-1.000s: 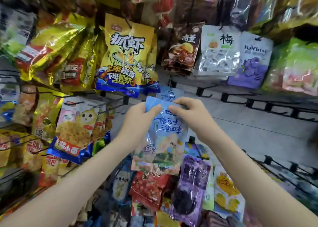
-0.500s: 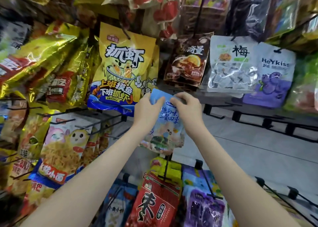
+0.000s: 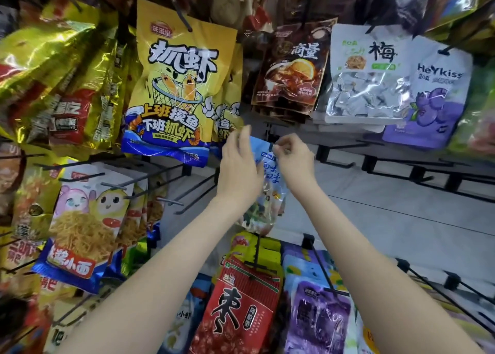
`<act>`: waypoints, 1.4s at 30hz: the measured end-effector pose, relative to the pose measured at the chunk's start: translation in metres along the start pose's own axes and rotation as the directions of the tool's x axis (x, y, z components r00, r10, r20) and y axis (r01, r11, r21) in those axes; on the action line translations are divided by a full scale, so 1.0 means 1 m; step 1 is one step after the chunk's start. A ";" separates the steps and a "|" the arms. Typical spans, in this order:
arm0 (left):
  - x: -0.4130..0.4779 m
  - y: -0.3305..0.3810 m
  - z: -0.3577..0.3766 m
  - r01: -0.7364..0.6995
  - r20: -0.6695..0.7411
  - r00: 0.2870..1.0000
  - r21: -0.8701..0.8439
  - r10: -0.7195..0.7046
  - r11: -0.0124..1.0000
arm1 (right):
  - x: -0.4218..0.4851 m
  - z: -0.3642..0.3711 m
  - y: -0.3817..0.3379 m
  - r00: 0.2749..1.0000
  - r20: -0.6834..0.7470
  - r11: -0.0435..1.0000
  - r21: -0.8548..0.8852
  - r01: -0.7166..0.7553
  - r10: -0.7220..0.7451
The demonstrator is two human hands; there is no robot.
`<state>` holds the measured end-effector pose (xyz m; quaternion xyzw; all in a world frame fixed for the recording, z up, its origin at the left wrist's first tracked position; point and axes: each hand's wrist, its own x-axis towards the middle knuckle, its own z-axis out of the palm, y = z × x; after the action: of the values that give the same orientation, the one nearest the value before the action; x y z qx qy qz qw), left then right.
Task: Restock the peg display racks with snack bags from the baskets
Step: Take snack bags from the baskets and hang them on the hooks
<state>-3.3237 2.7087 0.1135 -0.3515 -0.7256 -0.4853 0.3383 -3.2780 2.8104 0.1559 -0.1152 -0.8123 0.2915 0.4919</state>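
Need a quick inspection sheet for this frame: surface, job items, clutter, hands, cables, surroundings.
Surface: grey rack panel, partly bare, black pegs sticking out.
Job's things: blue bag held at its top edge, below the yellow shrimp bag; whether it is on a peg cannot be told. Baskets: nothing seen.
Clutter: nothing seen loose; the other bags hang on pegs.
Hands: left hand open, fingers spread against the blue bag; right hand pinching its top.
Cables: nothing seen.
Surroundings: red bag and purple bag below, plum bag upper right.
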 end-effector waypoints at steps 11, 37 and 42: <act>-0.001 -0.040 0.042 -0.223 0.425 0.902 0.300 0.079 0.928 | -0.011 0.013 0.048 0.946 0.182 0.646 -0.695 0.317 -0.268; -0.711 0.054 0.021 0.515 0.611 0.436 0.433 -0.661 0.740 | -0.631 -0.136 0.282 0.386 0.895 0.969 -0.163 -0.186 0.225; -0.902 0.058 0.052 0.610 0.587 -0.038 0.655 -0.809 0.447 | -0.776 -0.170 0.398 0.076 0.841 0.825 -0.503 -0.258 0.536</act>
<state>-2.8101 2.6105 -0.6258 -0.0767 -0.8976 -0.2595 -0.3480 -2.7908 2.8237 -0.5864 -0.1796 -0.8959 0.3268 -0.2415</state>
